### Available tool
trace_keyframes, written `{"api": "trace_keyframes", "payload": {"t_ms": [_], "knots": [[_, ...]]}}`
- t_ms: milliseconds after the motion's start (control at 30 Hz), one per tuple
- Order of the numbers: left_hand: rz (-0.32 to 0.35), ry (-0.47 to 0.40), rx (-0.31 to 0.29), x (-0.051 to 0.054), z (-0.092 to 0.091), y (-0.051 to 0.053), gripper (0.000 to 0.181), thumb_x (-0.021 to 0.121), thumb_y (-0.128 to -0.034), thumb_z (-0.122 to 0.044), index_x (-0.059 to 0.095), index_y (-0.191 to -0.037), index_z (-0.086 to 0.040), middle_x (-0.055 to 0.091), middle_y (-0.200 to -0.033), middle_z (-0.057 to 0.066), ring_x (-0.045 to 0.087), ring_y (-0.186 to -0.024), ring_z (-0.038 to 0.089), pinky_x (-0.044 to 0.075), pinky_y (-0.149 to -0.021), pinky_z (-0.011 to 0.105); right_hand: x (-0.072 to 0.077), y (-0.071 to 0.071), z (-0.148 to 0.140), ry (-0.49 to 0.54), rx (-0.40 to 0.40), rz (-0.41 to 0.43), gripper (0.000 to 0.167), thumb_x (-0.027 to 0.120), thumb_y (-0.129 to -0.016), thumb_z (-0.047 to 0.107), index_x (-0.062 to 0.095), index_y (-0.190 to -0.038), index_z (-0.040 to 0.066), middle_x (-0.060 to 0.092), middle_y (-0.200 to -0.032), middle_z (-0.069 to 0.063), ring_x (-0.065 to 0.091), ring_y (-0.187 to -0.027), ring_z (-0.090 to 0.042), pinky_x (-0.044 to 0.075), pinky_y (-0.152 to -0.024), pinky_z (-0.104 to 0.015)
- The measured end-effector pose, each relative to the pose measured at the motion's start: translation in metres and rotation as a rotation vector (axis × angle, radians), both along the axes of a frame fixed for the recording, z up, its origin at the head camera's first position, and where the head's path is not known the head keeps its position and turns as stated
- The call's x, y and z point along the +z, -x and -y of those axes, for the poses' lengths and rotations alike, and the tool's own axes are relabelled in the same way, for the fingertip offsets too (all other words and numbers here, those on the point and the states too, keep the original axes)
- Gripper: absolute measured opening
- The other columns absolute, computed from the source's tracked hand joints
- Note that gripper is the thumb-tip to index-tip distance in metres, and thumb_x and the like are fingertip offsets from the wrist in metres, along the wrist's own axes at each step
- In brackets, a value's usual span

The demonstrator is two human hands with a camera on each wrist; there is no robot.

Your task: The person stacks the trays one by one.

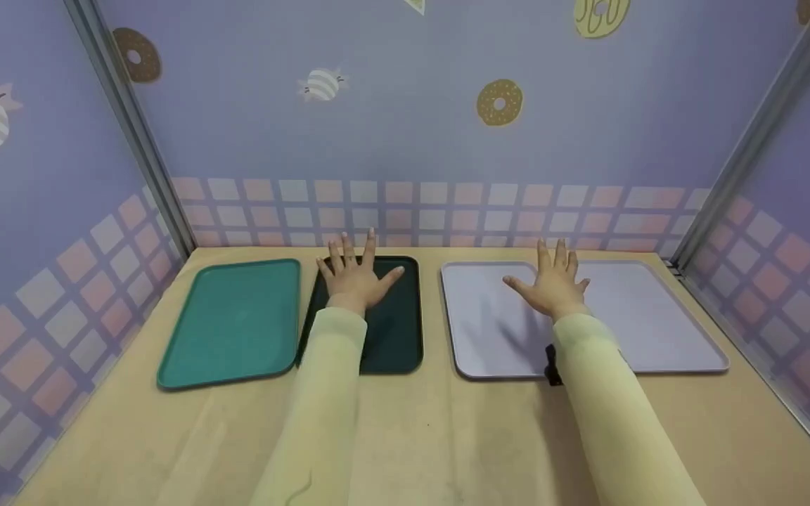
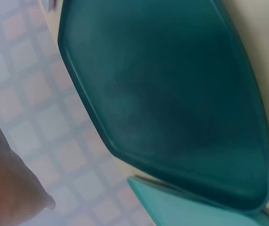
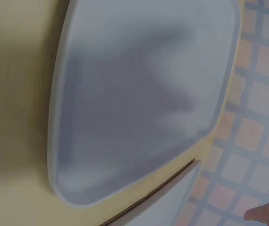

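Observation:
My left hand (image 1: 356, 281) is held over the dark green tray (image 1: 398, 330), fingers spread and nothing in it. Left of that tray lies a lighter teal tray (image 1: 236, 323). With its fingers also spread, my right hand (image 1: 553, 287) hovers above two pale lavender-white trays, the nearer-to-centre one (image 1: 486, 320) and the one at the right (image 1: 647, 320). Shadows of a hand fall on the pale tray (image 3: 125, 94) in the right wrist view. The left wrist view has the dark green tray (image 2: 167, 94) filling most of it, with part of the left hand (image 2: 12, 183) at the edge.
All the trays lie flat in a row on a light wooden table (image 1: 405, 436). Behind it stands a purple back wall (image 1: 405, 126) with donut and candy pictures and a checked band. Side walls with metal corner posts (image 1: 131, 119) enclose the table.

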State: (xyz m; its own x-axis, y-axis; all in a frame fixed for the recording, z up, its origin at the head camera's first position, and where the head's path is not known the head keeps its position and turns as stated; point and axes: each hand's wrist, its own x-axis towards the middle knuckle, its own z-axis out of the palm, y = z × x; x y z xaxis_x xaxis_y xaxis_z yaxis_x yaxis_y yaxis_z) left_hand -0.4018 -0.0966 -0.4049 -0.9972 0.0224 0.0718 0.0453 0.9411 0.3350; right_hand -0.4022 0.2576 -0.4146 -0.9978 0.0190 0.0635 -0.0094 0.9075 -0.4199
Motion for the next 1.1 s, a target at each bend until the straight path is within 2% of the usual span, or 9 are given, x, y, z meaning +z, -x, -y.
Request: {"api": "trace_keyframes", "payload": {"t_ms": [100, 200, 367, 500, 667, 767, 867, 1000, 1100], "knots": [[0.010, -0.042, -0.012, -0.001, -0.008, 0.001, 0.093, 0.036, -0.0988, -0.076, -0.009, -0.166, -0.030, -0.017, -0.171, 0.019, -0.020, -0.157, 0.044, -0.007, -0.126, 0.067, -0.001, -0.001, -0.004, 0.045, 0.000, 0.011, 0.110, 0.053, -0.094, 0.073, -0.007, -0.166, 0.016, -0.020, -0.170, -0.022, -0.013, -0.156, -0.052, 0.003, -0.112, -0.087], [0.019, -0.124, -0.029, -0.002, -0.018, 0.000, 0.093, 0.038, -0.1001, -0.073, -0.008, -0.166, -0.026, -0.011, -0.173, 0.020, -0.014, -0.158, 0.046, 0.000, -0.129, 0.064, -0.004, -0.001, -0.008, 0.095, -0.002, 0.024, 0.111, 0.050, -0.094, 0.075, -0.009, -0.166, 0.016, -0.016, -0.171, -0.024, -0.008, -0.156, -0.054, 0.006, -0.114, -0.085], [0.079, -0.331, -0.043, -0.004, -0.040, -0.003, 0.094, 0.041, -0.1013, -0.070, -0.006, -0.167, -0.021, -0.002, -0.173, 0.020, 0.001, -0.159, 0.048, 0.018, -0.127, 0.064, -0.008, -0.001, -0.013, 0.188, 0.012, 0.058, 0.111, 0.046, -0.095, 0.076, -0.011, -0.165, 0.012, -0.009, -0.170, -0.029, -0.003, -0.153, -0.060, 0.012, -0.118, -0.080], [0.122, -0.517, -0.061, -0.007, -0.057, -0.003, 0.094, 0.041, -0.1029, -0.067, -0.004, -0.167, -0.015, 0.008, -0.172, 0.025, 0.012, -0.158, 0.047, 0.021, -0.126, 0.064, -0.009, -0.001, -0.017, 0.283, 0.007, 0.087, 0.108, 0.046, -0.097, 0.073, -0.007, -0.165, 0.009, -0.002, -0.169, -0.032, 0.001, -0.153, -0.060, 0.012, -0.122, -0.074], [0.159, -0.735, -0.070, -0.007, -0.077, -0.007, 0.085, 0.040, -0.1074, -0.056, 0.009, -0.165, -0.001, 0.019, -0.169, 0.026, 0.021, -0.157, 0.042, 0.024, -0.129, 0.055, -0.008, -0.002, -0.024, 0.363, 0.020, 0.122, 0.102, 0.041, -0.101, 0.070, 0.002, -0.164, 0.000, 0.006, -0.169, -0.032, 0.006, -0.156, -0.052, 0.010, -0.128, -0.065], [0.242, -0.884, -0.040, -0.007, -0.086, -0.011, 0.078, 0.039, -0.1096, -0.050, 0.019, -0.162, 0.004, 0.025, -0.168, 0.025, 0.031, -0.154, 0.042, 0.034, -0.125, 0.051, -0.006, -0.005, -0.030, 0.403, 0.024, 0.150, 0.100, 0.037, -0.103, 0.068, 0.005, -0.162, -0.006, 0.007, -0.169, -0.031, 0.008, -0.157, -0.049, 0.012, -0.129, -0.060], [0.372, -1.012, 0.007, -0.006, -0.092, -0.015, 0.075, 0.039, -0.1102, -0.049, 0.021, -0.162, 0.003, 0.030, -0.165, 0.026, 0.041, -0.148, 0.045, 0.043, -0.119, 0.050, -0.005, -0.009, -0.036, 0.455, 0.000, 0.203, 0.099, 0.035, -0.103, 0.068, 0.006, -0.162, -0.006, 0.009, -0.169, -0.031, 0.014, -0.156, -0.050, 0.022, -0.125, -0.064], [0.514, -1.072, 0.047, -0.007, -0.096, -0.020, 0.076, 0.039, -0.1098, -0.050, 0.019, -0.163, 0.000, 0.034, -0.161, 0.031, 0.045, -0.143, 0.050, 0.045, -0.117, 0.051, -0.006, -0.014, -0.042, 0.526, -0.058, 0.309, 0.099, 0.033, -0.102, 0.069, 0.006, -0.162, -0.005, 0.012, -0.169, -0.031, 0.021, -0.153, -0.052, 0.032, -0.117, -0.072], [0.597, -1.102, 0.062, -0.009, -0.097, -0.021, 0.077, 0.040, -0.1097, -0.049, 0.015, -0.164, -0.001, 0.032, -0.161, 0.035, 0.042, -0.144, 0.053, 0.043, -0.118, 0.053, -0.009, -0.015, -0.045, 0.549, -0.087, 0.370, 0.100, 0.031, -0.102, 0.069, 0.005, -0.162, -0.007, 0.015, -0.167, -0.032, 0.026, -0.151, -0.051, 0.034, -0.117, -0.069]]}}
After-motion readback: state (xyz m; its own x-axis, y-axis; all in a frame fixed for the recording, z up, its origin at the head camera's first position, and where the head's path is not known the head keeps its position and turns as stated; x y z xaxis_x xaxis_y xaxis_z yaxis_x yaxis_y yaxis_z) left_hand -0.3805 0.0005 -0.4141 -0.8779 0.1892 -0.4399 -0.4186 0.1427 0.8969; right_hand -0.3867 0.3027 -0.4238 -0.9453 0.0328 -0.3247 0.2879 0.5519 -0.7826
